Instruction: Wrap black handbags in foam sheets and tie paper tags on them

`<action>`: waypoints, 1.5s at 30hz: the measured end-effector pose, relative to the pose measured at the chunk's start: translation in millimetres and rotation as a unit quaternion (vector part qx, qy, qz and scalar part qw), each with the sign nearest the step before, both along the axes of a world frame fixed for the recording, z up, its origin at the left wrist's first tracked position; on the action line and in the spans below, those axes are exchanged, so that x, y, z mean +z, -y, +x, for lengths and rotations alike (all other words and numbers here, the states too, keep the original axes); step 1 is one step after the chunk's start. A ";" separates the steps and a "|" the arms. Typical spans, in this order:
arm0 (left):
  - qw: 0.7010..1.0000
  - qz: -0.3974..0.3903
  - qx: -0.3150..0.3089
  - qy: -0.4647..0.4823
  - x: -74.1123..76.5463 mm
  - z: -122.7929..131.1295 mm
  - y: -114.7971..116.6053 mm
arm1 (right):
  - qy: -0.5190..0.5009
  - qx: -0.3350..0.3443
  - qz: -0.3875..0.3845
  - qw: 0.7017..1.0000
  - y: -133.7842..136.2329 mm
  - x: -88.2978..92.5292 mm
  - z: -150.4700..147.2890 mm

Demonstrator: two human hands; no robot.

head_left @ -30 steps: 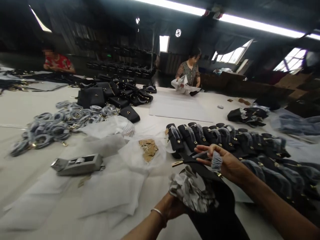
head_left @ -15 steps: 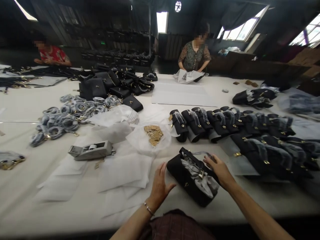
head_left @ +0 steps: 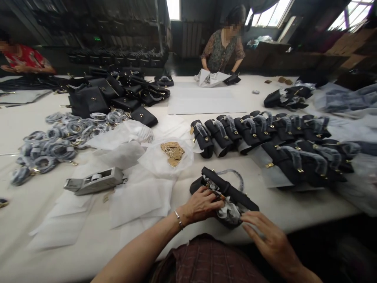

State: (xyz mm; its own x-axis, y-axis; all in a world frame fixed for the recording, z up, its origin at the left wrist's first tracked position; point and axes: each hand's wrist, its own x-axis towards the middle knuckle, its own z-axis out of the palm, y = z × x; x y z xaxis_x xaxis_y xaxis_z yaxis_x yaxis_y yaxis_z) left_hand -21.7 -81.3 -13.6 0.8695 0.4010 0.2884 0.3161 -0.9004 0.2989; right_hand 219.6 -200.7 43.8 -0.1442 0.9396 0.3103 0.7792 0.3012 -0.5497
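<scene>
On the dim room's [head_left: 193, 39] pale table [head_left: 282, 206], the left hand [head_left: 200, 204], grip unclear, and spread right hand [head_left: 269, 236] touch a black bag [head_left: 235, 192].

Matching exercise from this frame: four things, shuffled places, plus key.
1. Grey wedge-shaped tape dispenser
2. Brown cardboard tags with white strings
3. Bare left hand
4. Coiled, plastic-wrapped greyish straps

A. At the opening of a black flap handbag
B. Heaped beside piled black bags
C. Among flat white sheets
D. On crumpled translucent white wrap

Pairs: 1-C, 2-D, 3-A, 4-B

Paper [head_left: 229, 212] lies in the bag [head_left: 233, 190]
</scene>
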 end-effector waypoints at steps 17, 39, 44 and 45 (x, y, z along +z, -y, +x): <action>0.975 -0.009 0.200 -0.094 12.7 33.1 5.6 | 0.123 -0.006 -0.004 0.992 -39.9 -72.3 -30.6; 0.990 -0.012 0.123 -0.061 17.7 32.1 -28.8 | 0.110 0.033 -0.112 0.987 -72.8 -57.6 -0.6; 0.999 -0.010 -0.009 -0.038 18.7 16.7 -6.0 | 0.071 0.065 -0.047 0.994 -67.7 -69.6 7.4; 0.999 -0.005 0.001 -0.046 14.0 16.0 -3.7 | 0.068 0.078 -0.031 0.994 -62.5 -68.9 9.4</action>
